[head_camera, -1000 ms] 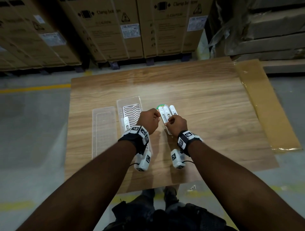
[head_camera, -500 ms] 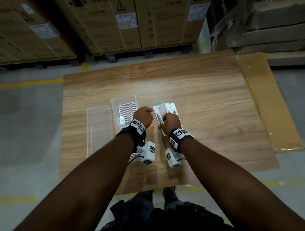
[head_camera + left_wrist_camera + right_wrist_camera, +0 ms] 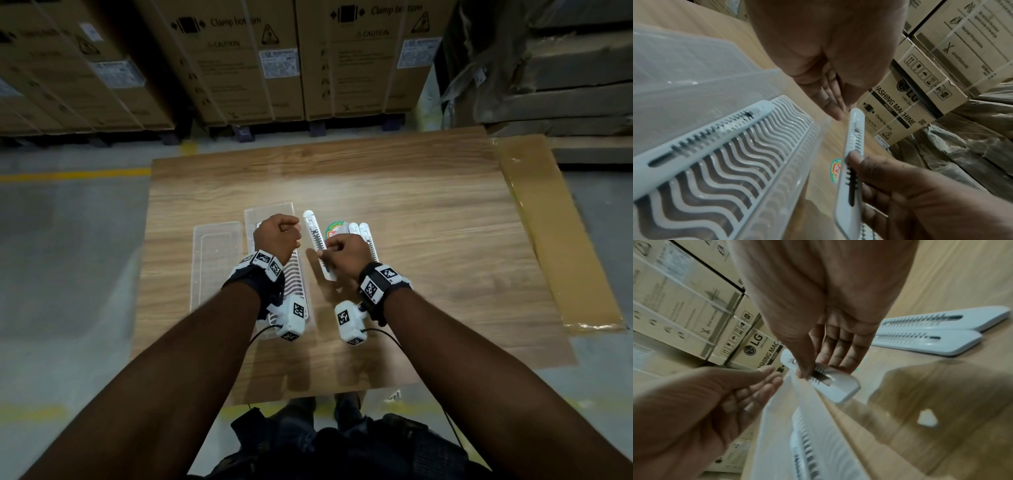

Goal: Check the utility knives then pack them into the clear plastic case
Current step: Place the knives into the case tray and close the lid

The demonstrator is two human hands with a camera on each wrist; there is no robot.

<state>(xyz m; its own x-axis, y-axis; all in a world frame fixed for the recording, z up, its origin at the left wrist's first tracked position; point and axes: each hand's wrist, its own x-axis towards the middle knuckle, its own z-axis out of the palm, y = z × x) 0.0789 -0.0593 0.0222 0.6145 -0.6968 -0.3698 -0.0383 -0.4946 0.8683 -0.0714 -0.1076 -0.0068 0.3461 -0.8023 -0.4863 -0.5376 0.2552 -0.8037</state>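
My right hand [image 3: 344,251] grips a white utility knife [image 3: 317,240] just above the wooden table, thumb on its toothed slider [image 3: 819,373]. Two more white knives [image 3: 363,233] lie side by side to its right [image 3: 931,331]. The clear plastic case [image 3: 270,212] lies open to the left, with a white wavy insert [image 3: 735,162] inside. One knife [image 3: 705,138] lies on that insert. My left hand [image 3: 277,233] hovers over the case's far end, fingers loosely curled and holding nothing [image 3: 715,402].
The case's clear lid [image 3: 215,260] lies flat to the left of the case. A round green and red sticker [image 3: 334,229] sits on the table behind my right hand. Stacked cardboard boxes [image 3: 239,61] stand beyond the table's far edge. A brown board [image 3: 561,240] lies alongside the right edge.
My right hand has lifted one knife clear of the group, leaving two on the table. My left hand has drawn away from the knives, leftward over the case.
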